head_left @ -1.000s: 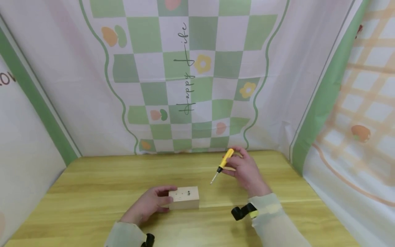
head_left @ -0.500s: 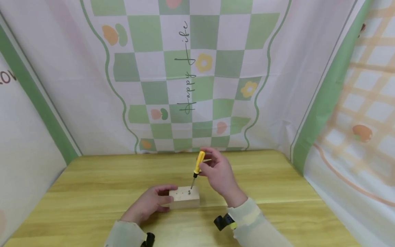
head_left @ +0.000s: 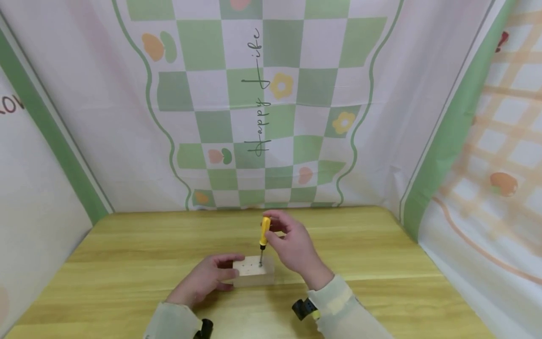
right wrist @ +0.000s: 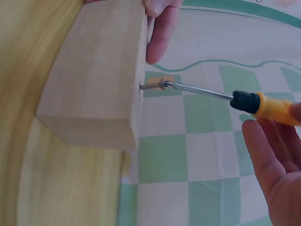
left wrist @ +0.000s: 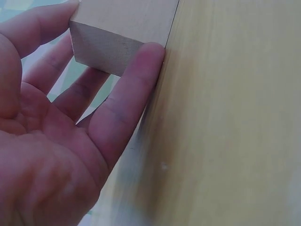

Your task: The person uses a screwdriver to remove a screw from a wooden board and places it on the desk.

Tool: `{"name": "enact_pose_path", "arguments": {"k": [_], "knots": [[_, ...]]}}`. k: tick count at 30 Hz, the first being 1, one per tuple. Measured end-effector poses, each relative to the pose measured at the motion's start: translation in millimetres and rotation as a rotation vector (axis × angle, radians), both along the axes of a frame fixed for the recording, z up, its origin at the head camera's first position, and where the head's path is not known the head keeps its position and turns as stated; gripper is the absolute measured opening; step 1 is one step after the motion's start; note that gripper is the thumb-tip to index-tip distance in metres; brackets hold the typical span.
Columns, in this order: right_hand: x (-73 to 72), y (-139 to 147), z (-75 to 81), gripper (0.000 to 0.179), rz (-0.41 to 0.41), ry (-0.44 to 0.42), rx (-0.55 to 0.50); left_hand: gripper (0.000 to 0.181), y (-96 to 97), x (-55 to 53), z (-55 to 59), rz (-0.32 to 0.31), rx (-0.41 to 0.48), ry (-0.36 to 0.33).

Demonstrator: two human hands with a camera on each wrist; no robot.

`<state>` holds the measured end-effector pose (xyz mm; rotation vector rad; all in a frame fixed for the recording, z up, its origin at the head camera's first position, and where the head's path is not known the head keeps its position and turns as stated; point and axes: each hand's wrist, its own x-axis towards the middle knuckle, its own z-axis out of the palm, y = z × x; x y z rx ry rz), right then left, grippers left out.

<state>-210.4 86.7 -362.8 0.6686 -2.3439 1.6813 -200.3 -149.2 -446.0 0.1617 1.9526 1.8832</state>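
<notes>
A pale wooden block lies on the table, with small holes in its top. My left hand grips its left end between thumb and fingers; the left wrist view shows the fingertips against the block. In my right hand is a screwdriver, pinched by its yellow handle and nearly upright. Seen from the right wrist, a screw stands partly sunk in the block, much of its thread exposed. The screwdriver's tip meets the screw head.
The wood-grain table extends around the block on all sides. Behind it hangs a green-and-white checked curtain, with more patterned cloth on the right. Both wrists carry small black cameras.
My right hand has moved left, bringing the screwdriver from beside the block onto the screw and turning it more upright. The left hand and the block have stayed in place.
</notes>
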Motion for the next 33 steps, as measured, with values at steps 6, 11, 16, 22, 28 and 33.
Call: {"name": "enact_pose_path", "arguments": {"k": [6,11,16,22,28,33], "knots": [[0.1,-1,7.3,0.024,0.143,0.050,0.086,0.043,-1.2,-0.6,-1.1,-0.013,0.009,0.010],[-1.1,-3,10.7,0.025,0.241,0.085,0.183,0.042,-2.2,-1.0,-2.1,-0.029,0.017,0.024],[-3.7,-4,13.4,0.026,0.249,0.149,0.258,0.043,-2.6,-1.3,-2.8,-0.032,0.020,0.027],[-5.7,-5,12.0,0.025,0.228,0.214,0.311,0.042,-2.5,-0.7,-1.7,-0.029,0.016,0.028],[-8.4,-6,9.2,0.037,0.263,0.205,0.284,0.043,-2.4,-0.8,-1.3,-0.030,0.020,0.031],[-11.4,-3,9.4,0.044,0.366,0.125,0.252,0.045,-2.1,-1.2,-1.5,-0.028,0.026,0.024]]}}
